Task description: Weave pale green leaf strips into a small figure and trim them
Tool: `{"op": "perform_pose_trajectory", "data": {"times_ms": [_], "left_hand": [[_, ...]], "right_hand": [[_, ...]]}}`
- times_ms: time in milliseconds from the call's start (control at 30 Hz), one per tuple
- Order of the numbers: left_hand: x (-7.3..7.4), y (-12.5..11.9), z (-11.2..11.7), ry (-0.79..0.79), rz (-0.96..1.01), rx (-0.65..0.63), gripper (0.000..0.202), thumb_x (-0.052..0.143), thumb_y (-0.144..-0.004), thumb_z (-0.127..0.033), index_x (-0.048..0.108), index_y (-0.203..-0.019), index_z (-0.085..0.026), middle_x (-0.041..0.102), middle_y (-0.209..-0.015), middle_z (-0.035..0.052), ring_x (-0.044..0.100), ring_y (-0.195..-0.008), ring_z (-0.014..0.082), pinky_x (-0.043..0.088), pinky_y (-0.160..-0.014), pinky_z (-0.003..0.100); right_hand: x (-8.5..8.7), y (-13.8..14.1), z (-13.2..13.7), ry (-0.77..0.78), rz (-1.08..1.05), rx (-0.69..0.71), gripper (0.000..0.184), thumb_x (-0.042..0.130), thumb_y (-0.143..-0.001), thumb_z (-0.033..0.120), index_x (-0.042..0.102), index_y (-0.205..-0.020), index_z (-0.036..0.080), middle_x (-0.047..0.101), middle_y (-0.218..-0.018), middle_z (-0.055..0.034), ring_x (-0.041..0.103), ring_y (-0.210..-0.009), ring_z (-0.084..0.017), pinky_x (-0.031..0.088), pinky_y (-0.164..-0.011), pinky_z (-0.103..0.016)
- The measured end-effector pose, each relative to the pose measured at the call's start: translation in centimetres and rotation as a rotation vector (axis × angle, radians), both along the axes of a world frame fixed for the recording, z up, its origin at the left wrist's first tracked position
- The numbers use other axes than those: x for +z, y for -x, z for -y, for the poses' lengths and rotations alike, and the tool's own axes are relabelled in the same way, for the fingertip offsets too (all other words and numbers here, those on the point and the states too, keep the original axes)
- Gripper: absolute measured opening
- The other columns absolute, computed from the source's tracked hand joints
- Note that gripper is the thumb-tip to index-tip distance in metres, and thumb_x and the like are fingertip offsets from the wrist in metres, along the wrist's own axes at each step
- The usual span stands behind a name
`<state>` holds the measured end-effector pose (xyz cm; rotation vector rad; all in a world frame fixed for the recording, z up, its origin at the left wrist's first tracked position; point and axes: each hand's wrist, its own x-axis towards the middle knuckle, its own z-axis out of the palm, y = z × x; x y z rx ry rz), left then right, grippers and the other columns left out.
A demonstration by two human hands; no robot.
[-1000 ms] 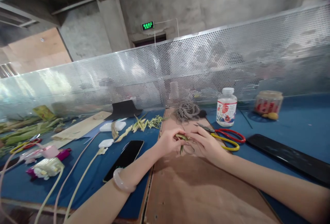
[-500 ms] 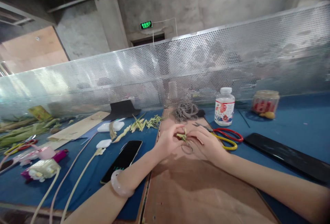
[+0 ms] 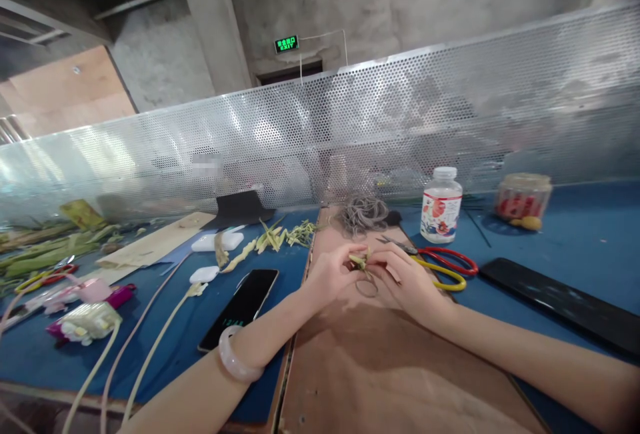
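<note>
Between my two hands is a small yellow-green piece that looks like folded leaf strips [image 3: 359, 261]. Fingertips of my left hand [image 3: 330, 279] pinch it from the left, while those of my right hand [image 3: 406, 281] close on its right side. A thin grey cord [image 3: 367, 287] hangs in a loop just below the piece. Scissors with red and yellow handles [image 3: 445, 266] lie beside my right hand, blades partly behind the fingers. A tangled heap of grey cord [image 3: 363, 215] rests behind both hands on the brown board [image 3: 360, 381].
To the left lie a phone [image 3: 240, 307], a white case [image 3: 218, 241], yellow-green strips [image 3: 271, 237], cables and green husk-like leaves [image 3: 50, 255]. On the right stand a labelled bottle [image 3: 441, 207] and a jar [image 3: 523, 199], with a black phone-like slab [image 3: 555, 301]. A perforated metal screen [image 3: 280, 134] runs behind.
The view has shifted slightly, so everything sits a little further right. My right fingertips have moved closer around the yellow-green piece; both hands stay on it.
</note>
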<state>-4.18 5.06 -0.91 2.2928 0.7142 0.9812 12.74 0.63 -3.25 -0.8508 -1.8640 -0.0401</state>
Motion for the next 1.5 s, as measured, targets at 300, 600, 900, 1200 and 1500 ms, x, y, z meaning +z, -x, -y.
{"op": "perform_pose_trajectory", "data": {"times_ms": [300,600,900,1200,1500], "left_hand": [[-0.7,0.2,-1.1,-0.192,-0.138,0.115,0.04,0.06,-0.07,-0.048,0.061,-0.097,-0.018,0.058,-0.094,0.0059,0.053,-0.092,0.0193,0.04,-0.085,0.034],[0.0,-0.3,-0.4,-0.202,-0.163,0.005,0.032,0.044,-0.084,-0.042,0.06,-0.083,-0.015,0.057,-0.089,0.0059,0.05,-0.092,0.0167,0.039,-0.083,0.029],[0.3,-0.1,-0.9,-0.203,-0.122,-0.004,0.031,0.038,-0.088,-0.032,0.063,-0.088,-0.014,0.06,-0.093,0.008,0.054,-0.092,0.0168,0.039,-0.087,0.031],[0.9,-0.1,0.1,-0.292,-0.115,-0.017,0.028,0.038,-0.087,-0.023,0.062,-0.075,-0.015,0.059,-0.091,0.0071,0.052,-0.09,0.0164,0.04,-0.085,0.032],[0.6,-0.4,0.5,-0.375,-0.088,-0.05,0.024,0.038,-0.086,-0.019,0.059,-0.076,-0.013,0.051,-0.097,0.0089,0.051,-0.094,0.0162,0.041,-0.086,0.032]], "right_hand": [[0.0,-0.1,-1.0,0.151,-0.163,-0.07,0.009,0.044,-0.085,0.019,0.051,-0.08,0.019,0.055,-0.075,-0.003,0.052,-0.069,-0.016,0.045,-0.062,-0.029],[-0.5,-0.6,-1.3,-0.003,0.118,-0.01,0.015,0.041,-0.085,0.013,0.053,-0.092,0.02,0.055,-0.087,-0.0066,0.052,-0.084,-0.019,0.046,-0.076,-0.035],[-0.3,-0.3,-1.3,0.039,0.089,-0.021,0.014,0.042,-0.086,0.014,0.053,-0.09,0.02,0.057,-0.086,-0.0066,0.054,-0.082,-0.018,0.047,-0.074,-0.034],[-0.6,-0.2,-1.5,0.078,0.067,-0.037,0.012,0.041,-0.082,0.01,0.049,-0.081,0.019,0.053,-0.079,-0.0051,0.051,-0.075,-0.017,0.045,-0.067,-0.031],[-0.9,-0.1,-1.5,0.078,0.1,-0.063,0.022,0.038,-0.071,-0.001,0.042,-0.079,0.019,0.046,-0.078,-0.0037,0.044,-0.074,-0.017,0.039,-0.064,-0.029]]}}
